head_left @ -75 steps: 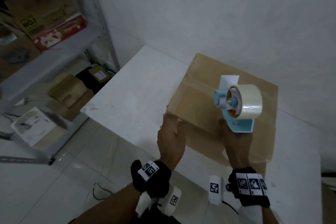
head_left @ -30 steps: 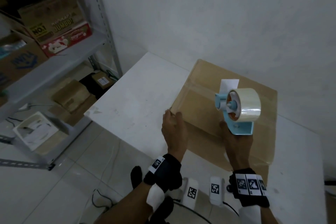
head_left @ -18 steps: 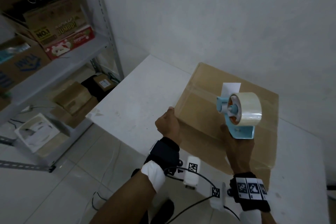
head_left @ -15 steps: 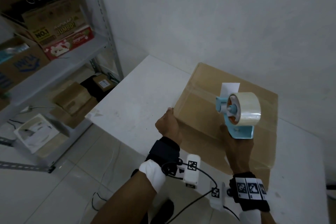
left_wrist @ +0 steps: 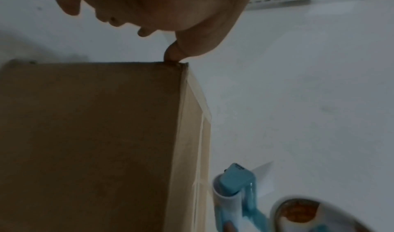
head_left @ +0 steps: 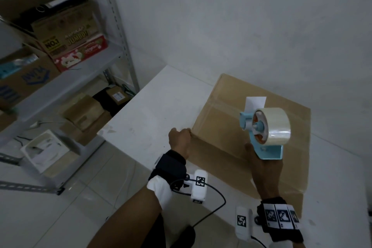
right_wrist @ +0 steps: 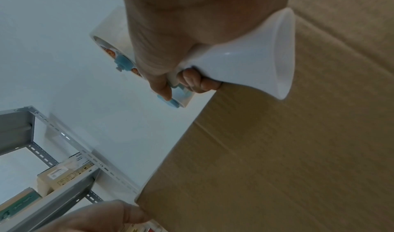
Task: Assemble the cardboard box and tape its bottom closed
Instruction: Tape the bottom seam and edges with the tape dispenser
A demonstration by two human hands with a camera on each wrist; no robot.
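Head view, middle of the frame: the left hand (head_left: 179,140) has its fingers curled at the near left corner of the cardboard box (head_left: 227,127); the left wrist view shows a fingertip touching that corner edge, though whether it truly pinches the cardboard I cannot tell. To the right, the right hand (head_left: 261,164) grips the handle of the blue tape dispenser (head_left: 261,129), which is held up above the box top with its roll of clear tape facing the camera and a loose white tab standing up at its far side. The box sits closed on the white table (head_left: 153,115), lower right of centre, with a glossy strip of tape already across its top seam. Metal shelving (head_left: 66,84) with cartons fills the left.

The likely risk: the box lies close to the table's near edge, so a pull at the corner could slide or tip it off. The free tape end could also fold back and stick to itself.
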